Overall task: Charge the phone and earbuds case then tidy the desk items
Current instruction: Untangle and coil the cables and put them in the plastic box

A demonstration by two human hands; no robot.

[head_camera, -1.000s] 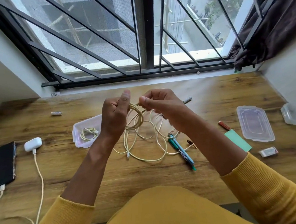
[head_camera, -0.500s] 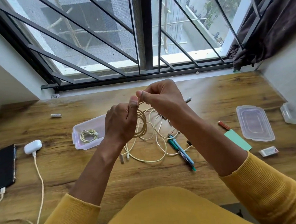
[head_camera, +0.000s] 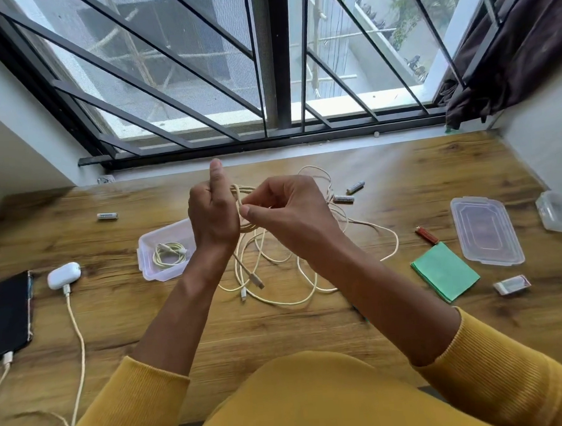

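Both my grips hold the cream cable: left hand now higher with a bigger coil, right hand pinching the next loop, so tidying advances.

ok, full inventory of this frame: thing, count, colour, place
phone: 1, black, far left of desk, plugged in
earbuds case: 1, white, beside phone, plugged in
open box: 1, clear, left of centre
coiled cable: 1, cream, inside open box
loose cable: cream, mid-desk, partly looped in hands; count unclear
batteries: 3, white, two right of hands, one far left
lid: 1, clear, right
sticky notes: 1 pad, green, right
lighter: 1, red, right
left hand: holds coil
right hand: pinches cable
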